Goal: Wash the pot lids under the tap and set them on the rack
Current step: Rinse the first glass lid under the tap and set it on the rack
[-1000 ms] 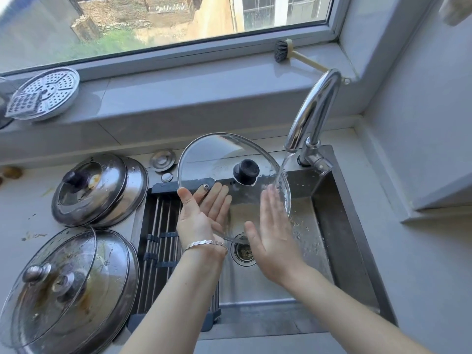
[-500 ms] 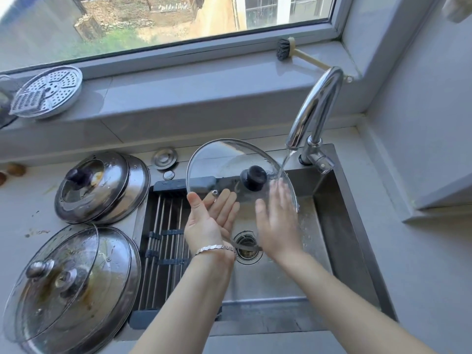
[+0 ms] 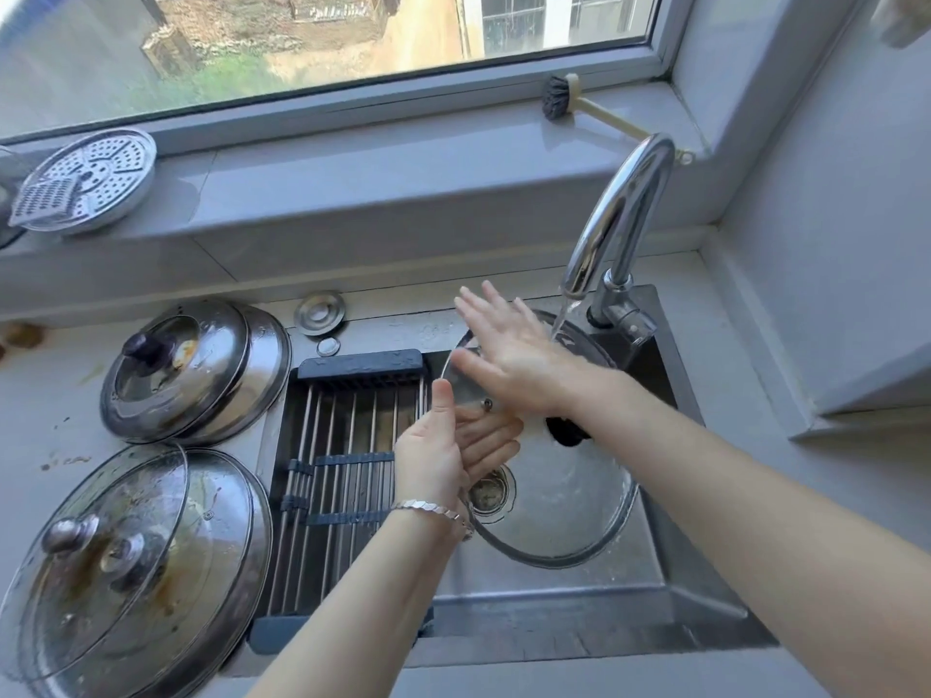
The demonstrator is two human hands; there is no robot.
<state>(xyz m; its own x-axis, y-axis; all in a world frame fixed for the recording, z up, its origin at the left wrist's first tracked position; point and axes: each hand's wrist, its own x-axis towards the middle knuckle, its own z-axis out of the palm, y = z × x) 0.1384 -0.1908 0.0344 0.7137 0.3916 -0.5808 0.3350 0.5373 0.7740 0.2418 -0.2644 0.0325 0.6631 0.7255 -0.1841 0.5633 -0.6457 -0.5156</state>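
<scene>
Glass, wet and clear, the pot lid (image 3: 554, 501) tilts over the sink (image 3: 670, 591) with its black knob (image 3: 567, 429) facing away from the camera. The left hand (image 3: 443, 458) holds the lid's left rim, thumb up on the near face. The right hand (image 3: 509, 355) lies flat and open on the lid's upper part, fingers spread. Water runs from the tap (image 3: 617, 219) onto the lid's top edge. The rack (image 3: 347, 445) sits at the sink's left; four dirty lids, stacked in twos (image 3: 136, 571), wait on the tabletop (image 3: 45, 405).

wet glass lid (image 3: 554, 501) tilted over sink; 4 dirty lids (image 3: 151, 546) stacked left of rack (image 3: 342, 445)
</scene>
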